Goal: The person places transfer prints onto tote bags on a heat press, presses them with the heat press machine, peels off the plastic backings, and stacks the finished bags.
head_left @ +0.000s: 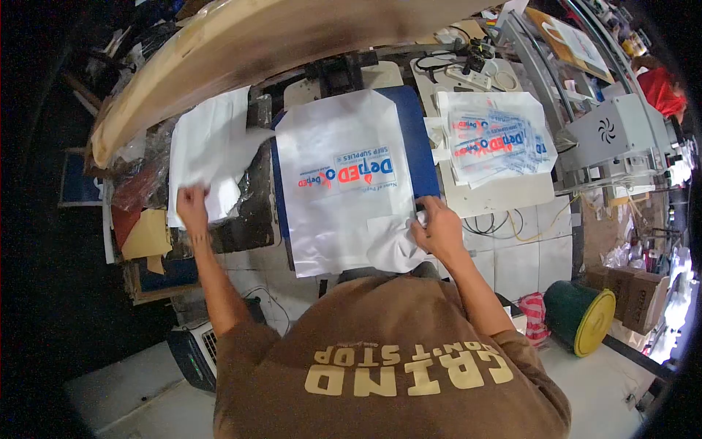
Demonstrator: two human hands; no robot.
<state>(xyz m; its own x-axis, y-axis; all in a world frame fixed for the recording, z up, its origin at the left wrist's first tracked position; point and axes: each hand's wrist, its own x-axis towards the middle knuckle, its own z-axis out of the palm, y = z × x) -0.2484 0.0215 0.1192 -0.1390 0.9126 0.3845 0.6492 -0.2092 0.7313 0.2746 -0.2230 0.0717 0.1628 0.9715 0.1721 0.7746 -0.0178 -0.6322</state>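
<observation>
A white plastic sheet (336, 219) with red and blue print lies on a blue board (418, 146) in the middle. My right hand (440, 230) is at the sheet's lower right corner, its fingers closed on a crumpled white cloth (395, 240). At the left, my left hand (193, 212) is at the lower edge of a stack of white sheets (208, 139), blurred by motion; what its fingers hold, if anything, cannot be made out. A pale, blurred flap sticks out from that stack toward the middle sheet.
Printed sheets (497, 139) are piled on a pale board (504, 199) at the right, near a power strip (468, 77). A grey machine (603, 132) stands farther right. A large curved beige panel (241, 51) spans the top. A green bin (578, 318) is on the floor.
</observation>
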